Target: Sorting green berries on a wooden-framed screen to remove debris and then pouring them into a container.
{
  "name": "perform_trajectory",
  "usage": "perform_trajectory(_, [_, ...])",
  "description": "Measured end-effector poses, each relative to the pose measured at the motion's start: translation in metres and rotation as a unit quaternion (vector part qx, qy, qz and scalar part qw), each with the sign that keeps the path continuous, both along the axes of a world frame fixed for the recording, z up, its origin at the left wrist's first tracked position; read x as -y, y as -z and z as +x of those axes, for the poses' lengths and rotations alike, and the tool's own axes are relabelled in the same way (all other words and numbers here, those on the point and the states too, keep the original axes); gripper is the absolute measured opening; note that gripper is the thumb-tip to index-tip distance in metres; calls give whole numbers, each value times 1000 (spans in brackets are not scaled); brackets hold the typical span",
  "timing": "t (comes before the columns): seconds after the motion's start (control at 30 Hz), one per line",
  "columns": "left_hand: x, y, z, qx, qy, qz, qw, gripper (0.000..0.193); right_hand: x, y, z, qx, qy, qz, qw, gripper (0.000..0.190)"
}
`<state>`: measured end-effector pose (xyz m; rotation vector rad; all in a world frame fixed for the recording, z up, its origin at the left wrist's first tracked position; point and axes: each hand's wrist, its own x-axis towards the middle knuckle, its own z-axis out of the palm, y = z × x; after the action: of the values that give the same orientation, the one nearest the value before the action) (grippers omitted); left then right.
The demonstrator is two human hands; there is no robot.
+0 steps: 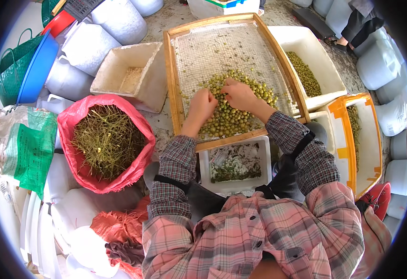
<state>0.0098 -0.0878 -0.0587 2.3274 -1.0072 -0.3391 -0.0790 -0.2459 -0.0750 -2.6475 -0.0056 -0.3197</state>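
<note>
A wood-framed wire mesh screen [221,45] lies in front of me with a heap of small round green fruits [233,120] on its near half. My left hand [203,103] is over the left side of the heap, its fingers curled in. To the right, my right hand [240,93] reaches across the heap with bent fingers touching or just above the fruits. Whether either hand grips a fruit is hidden by the fingers. Beneath the screen's near edge, a white foam box [206,171] holds leaf bits and debris.
A pink woven sack [65,136] full of thin stems stands at left, beside an open foam box [147,80]. At right, a foam box [324,61] and an orange-taped foam box [367,150] hold green fruits. White plastic jugs [378,62] line the sides. A person's leg [351,31] shows at upper right.
</note>
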Motion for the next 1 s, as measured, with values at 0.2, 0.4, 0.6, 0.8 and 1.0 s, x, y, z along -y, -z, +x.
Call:
perform_trajectory(0.2, [-24,7,18,4,10,-50,999,17,-7,-9,16,-95,2,-73,993,12])
perform_trajectory(0.4, [-14,14,-5,103,103,2,989,21,-3,1,18,-116,28,-87,989,13])
perform_trajectory(0.6, [-23,5,9,-22,14,-33,999,19,17,3,-2,-60,-10,-19,998,13])
perform_trajectory(0.8, [-12,-1,-6,23,51,-50,997,20,30,-3,-35,9,90,225,970,13])
perform_trajectory(1.0, [3,9,-24,-39,80,5,996,11,32,-7,-48,-20,118,308,944,13])
